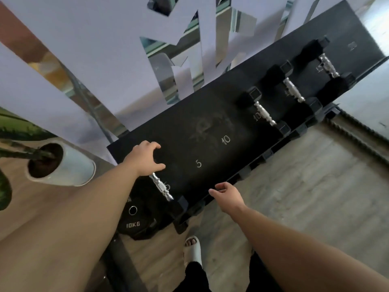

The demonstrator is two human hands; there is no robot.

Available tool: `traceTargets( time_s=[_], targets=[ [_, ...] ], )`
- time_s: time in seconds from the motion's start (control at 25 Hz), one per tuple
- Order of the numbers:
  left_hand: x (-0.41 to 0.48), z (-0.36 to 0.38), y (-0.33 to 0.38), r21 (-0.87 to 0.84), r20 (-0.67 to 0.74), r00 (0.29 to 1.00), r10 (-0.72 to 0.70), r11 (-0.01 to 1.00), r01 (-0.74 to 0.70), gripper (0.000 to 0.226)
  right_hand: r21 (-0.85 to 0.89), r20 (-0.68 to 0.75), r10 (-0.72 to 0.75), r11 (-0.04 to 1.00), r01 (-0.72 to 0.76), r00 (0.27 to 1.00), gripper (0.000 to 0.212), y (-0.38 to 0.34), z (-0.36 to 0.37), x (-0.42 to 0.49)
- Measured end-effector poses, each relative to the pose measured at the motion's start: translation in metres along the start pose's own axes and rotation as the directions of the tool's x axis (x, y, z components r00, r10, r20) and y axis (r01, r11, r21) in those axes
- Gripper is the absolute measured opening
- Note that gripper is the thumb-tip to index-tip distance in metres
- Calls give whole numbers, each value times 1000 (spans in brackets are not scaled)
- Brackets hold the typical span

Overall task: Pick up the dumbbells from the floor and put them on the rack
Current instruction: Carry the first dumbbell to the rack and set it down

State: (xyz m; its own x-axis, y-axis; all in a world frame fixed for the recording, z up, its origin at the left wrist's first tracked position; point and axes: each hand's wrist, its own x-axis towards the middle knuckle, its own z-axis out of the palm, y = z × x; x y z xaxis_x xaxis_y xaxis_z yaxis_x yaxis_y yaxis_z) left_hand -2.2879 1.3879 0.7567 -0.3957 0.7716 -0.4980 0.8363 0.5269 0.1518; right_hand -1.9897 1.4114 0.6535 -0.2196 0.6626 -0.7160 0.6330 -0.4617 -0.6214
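Observation:
A long black rack (210, 127) with white numbers 5 and 10 runs from lower left to upper right. A small dumbbell (161, 187) with a chrome handle lies at its near left end. My left hand (143, 159) hovers just above that dumbbell's far head, fingers spread, holding nothing. My right hand (228, 196) is at the rack's front edge, fingers loosely apart and empty. Three bigger dumbbells sit on the rack's right part: one (264, 113) by a 10 mark, another (293, 90), and a third (328, 64).
A 10KG weight plate (134, 220) lies on the floor under the rack's left end. A white plant pot (69, 167) stands to the left. My foot in a white slipper (191, 249) is on the wooden floor. A mirrored wall stands behind the rack.

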Motion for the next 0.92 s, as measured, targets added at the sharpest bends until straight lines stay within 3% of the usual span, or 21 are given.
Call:
traceTargets(
  time_s=[0.2, 0.36, 0.52, 0.72, 0.92],
  targets=[
    [26, 37, -65, -27, 114, 993, 28, 999, -25, 95, 159, -21, 141, 978, -136, 990, 62, -2, 113, 0],
    [44, 64, -86, -113, 135, 985, 104, 990, -89, 94, 199, -89, 261, 950, -240, 961, 85, -8, 171, 13],
    [56, 81, -89, -54, 63, 990, 130, 991, -126, 87, 105, -232, 359, 933, -344, 904, 80, -11, 195, 29],
    [63, 92, -103, -85, -3, 974, 227, 970, -227, 81, 126, -263, 360, 932, -339, 895, 72, -3, 213, 32],
    [65, 92, -111, -100, 2, 971, 238, 966, -236, 84, 177, -263, 353, 933, -314, 898, 70, 5, 213, 31]
  ],
)
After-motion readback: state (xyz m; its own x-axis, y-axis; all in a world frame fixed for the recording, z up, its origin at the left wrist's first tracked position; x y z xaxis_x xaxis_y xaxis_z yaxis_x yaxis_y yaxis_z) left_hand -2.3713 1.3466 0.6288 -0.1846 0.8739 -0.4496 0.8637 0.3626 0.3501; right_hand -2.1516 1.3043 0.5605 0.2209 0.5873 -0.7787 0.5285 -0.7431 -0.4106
